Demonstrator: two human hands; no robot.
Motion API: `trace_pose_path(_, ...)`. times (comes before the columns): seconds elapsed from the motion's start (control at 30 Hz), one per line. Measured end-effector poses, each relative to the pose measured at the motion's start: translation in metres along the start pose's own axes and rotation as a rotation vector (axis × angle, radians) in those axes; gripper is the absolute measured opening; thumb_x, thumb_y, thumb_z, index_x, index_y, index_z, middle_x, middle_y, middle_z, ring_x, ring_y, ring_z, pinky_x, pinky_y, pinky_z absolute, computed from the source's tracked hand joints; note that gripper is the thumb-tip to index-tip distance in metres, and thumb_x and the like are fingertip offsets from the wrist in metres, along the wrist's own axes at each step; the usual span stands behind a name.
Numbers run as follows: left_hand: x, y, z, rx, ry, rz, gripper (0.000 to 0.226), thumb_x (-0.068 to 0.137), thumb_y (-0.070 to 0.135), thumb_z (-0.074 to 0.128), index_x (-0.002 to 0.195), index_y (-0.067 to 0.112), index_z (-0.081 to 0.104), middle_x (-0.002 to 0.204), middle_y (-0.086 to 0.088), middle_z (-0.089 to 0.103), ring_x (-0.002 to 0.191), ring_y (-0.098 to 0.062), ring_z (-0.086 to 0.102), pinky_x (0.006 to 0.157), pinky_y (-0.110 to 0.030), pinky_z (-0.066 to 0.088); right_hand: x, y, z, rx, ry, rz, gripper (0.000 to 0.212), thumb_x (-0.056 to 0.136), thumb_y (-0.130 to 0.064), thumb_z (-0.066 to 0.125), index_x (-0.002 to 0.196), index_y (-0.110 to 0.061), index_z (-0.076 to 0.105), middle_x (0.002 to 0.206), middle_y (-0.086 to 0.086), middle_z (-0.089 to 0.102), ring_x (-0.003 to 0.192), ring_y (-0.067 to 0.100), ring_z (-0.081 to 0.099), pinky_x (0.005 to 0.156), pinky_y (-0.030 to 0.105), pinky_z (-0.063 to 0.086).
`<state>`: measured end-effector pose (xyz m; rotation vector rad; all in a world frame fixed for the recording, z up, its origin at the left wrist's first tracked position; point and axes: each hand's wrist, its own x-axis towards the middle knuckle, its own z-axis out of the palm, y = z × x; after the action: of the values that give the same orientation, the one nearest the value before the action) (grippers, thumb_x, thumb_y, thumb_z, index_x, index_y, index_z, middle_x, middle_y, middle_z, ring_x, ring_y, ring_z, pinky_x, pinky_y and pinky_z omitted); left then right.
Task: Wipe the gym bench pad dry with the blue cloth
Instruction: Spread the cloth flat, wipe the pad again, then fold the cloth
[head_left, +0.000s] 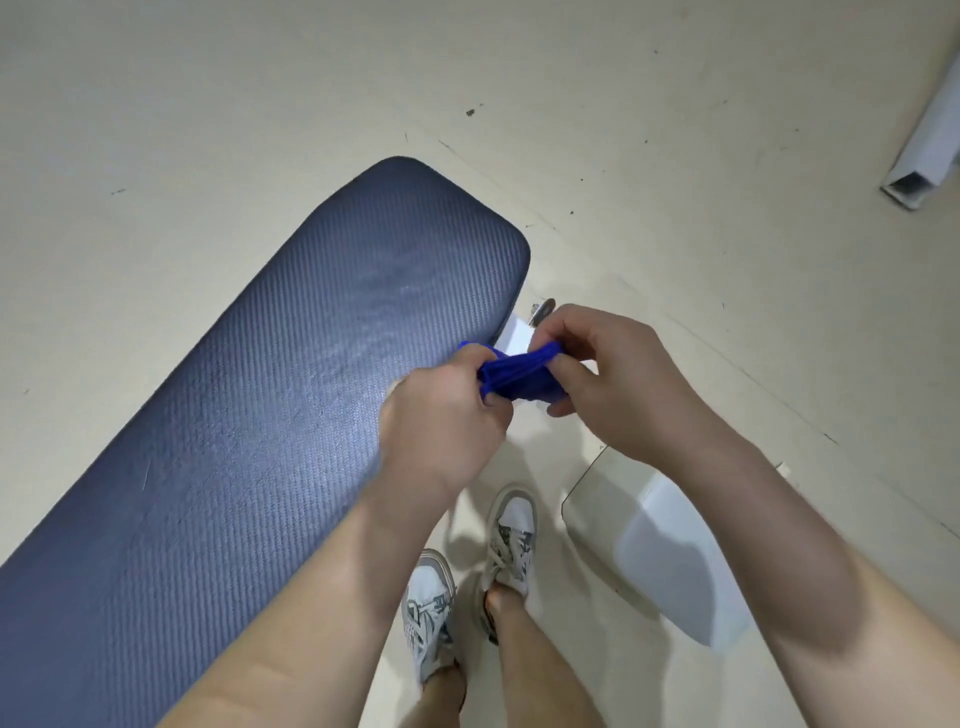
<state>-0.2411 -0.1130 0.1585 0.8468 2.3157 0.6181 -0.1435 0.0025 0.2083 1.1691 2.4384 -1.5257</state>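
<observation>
The pale floor (623, 130) is filling the view, speckled with dark marks. The long grey-blue bench pad (270, 374) is stretching diagonally from the lower left toward the middle, its textured top catching a sheen near the far rounded end. A white frame part (670, 556) is lying on the floor beside the pad's right edge. Two grey and white shoes (467, 582) are standing between pad and frame. The left hand (441, 415) and right hand (613, 374) are both pinching the bunched blue cloth (519, 376), holding it just off the pad's right edge near the far corner, apparently not touching the pad.
</observation>
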Motion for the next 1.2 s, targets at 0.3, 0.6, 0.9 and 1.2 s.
trace_pose_path(0.3,-0.01,0.003,0.04,0.115,-0.049,0.162,0.019,0.087,0.031,0.059,0.104,0.031,0.066,0.077,-0.004,0.068,0.077,-0.032,0.061,0.068,-0.033,0.047,-0.053,0.065,-0.023,0.184,0.264,0.241,0.028,0.083,0.004,0.048,0.085,-0.017,0.067,0.083,0.003,0.069,0.075,0.015,0.064,0.062,0.02,0.046)
trace_pose_path(0.6,-0.022,0.035,0.136,0.2,-0.313,0.332,0.014,0.089,0.032,0.06,0.097,0.028,0.07,0.118,0.005,0.05,0.111,-0.015,0.047,0.089,-0.027,0.041,-0.098,0.18,-0.058,-0.231,0.014,0.311,0.019,0.081,-0.007,0.061,0.09,-0.019,0.073,0.091,0.004,0.061,0.087,0.021,0.059,0.076,0.031,0.048)
trace_pose_path(0.9,-0.029,0.096,0.234,0.269,-0.446,0.424,0.011,0.085,0.022,0.056,0.093,0.023,0.064,0.075,0.0,0.064,0.072,-0.028,0.056,0.061,-0.032,0.042,-0.103,0.306,-0.098,-0.24,0.052,0.483,0.021,0.093,-0.018,0.052,0.1,-0.019,0.072,0.074,0.003,0.064,0.074,0.026,0.063,0.076,0.042,0.054)
trace_pose_path(1.2,-0.048,0.126,0.305,0.492,-0.454,0.51,0.023,0.086,0.027,0.051,0.106,0.019,0.046,0.099,-0.001,0.058,0.081,-0.031,0.057,0.065,-0.035,0.043,-0.09,0.371,-0.112,0.329,0.268,0.561,0.035,0.083,-0.002,0.048,0.095,-0.021,0.075,0.094,-0.005,0.073,0.089,0.019,0.068,0.082,0.034,0.056)
